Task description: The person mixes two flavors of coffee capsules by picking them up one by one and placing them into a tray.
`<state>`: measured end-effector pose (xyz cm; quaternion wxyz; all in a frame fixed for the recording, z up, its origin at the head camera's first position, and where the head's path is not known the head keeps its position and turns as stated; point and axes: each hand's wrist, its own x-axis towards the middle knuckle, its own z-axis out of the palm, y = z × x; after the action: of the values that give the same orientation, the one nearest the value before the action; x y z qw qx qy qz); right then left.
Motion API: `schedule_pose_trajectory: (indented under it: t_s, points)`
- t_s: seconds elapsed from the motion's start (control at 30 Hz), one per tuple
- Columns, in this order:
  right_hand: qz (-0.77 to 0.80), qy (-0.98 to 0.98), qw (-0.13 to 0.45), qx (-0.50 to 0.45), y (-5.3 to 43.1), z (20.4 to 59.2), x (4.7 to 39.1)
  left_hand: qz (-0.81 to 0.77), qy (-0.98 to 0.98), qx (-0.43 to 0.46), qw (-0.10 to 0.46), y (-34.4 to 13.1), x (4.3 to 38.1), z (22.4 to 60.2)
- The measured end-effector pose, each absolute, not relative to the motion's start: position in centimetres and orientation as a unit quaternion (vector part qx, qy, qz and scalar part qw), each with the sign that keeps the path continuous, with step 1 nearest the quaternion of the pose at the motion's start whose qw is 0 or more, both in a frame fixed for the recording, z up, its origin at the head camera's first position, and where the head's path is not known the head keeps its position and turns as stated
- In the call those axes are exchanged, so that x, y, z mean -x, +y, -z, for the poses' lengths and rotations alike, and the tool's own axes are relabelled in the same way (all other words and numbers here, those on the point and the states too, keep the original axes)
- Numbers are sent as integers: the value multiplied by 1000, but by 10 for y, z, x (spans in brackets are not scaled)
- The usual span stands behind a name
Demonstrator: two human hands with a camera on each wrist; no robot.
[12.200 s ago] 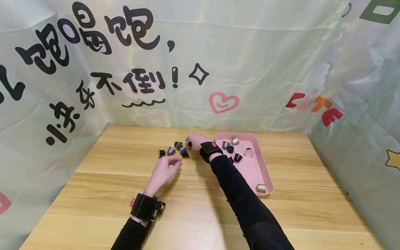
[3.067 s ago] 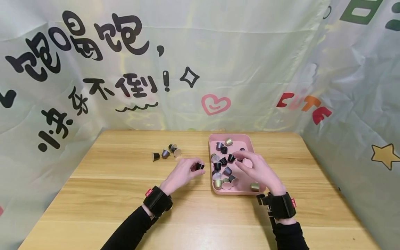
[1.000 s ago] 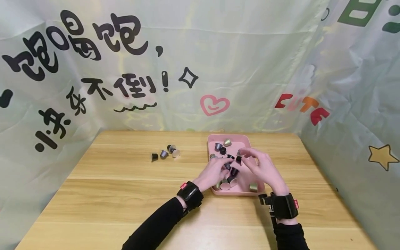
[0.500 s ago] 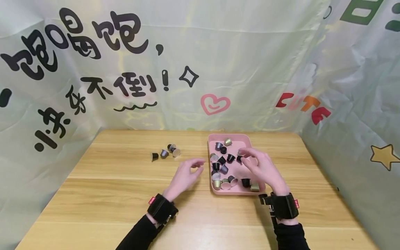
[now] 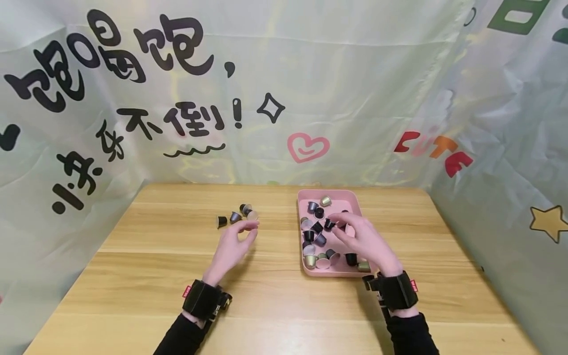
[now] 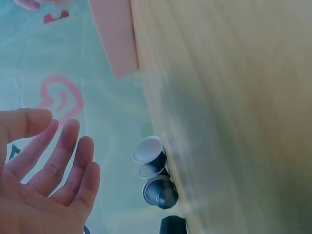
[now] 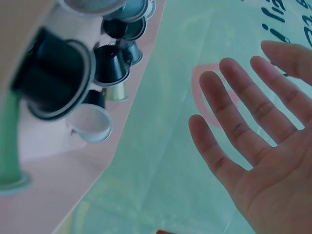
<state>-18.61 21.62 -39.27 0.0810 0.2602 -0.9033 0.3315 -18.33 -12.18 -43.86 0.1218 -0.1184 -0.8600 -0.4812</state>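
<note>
My left hand [image 5: 230, 249] hangs over the table just in front of a small group of coffee capsules. In the left wrist view its palm [image 6: 51, 195] holds nothing, with fingers loosely bent. That group has a black capsule [image 5: 221, 222], a grey-purple one [image 5: 235, 217] and others clustered at its right, one with a pale lid [image 6: 147, 150]. Over the pink tray [image 5: 340, 248] is my right hand [image 5: 368, 241], its fingertips overlapping a black capsule [image 5: 329, 224] in the head view. The right wrist view has its fingers [image 7: 236, 124] spread and bare.
Black, grey-purple and gold capsules lie scattered in the tray, mostly along its left side. A black capsule [image 5: 351, 259] and a gold one [image 5: 364, 266] are at its front right. A printed cloth [image 5: 355, 98] hangs behind the wooden table [image 5: 275, 305].
My left hand carried a black capsule from the table into the tray's front right, let go, and moved back left, empty. The right hand stayed over the tray. The tray holds more capsules than 12 s ago.
</note>
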Motion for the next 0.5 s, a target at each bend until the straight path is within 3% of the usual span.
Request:
schedule_pose_trajectory:
  t_s: [0.3,0.5]
  points:
    - [-303,-895,82,-317,190,377,198,494,-854,112,122,-132,185,437]
    - [-301,-890,37,-339,169,374,211,498,-851,105,129,-137,187,438]
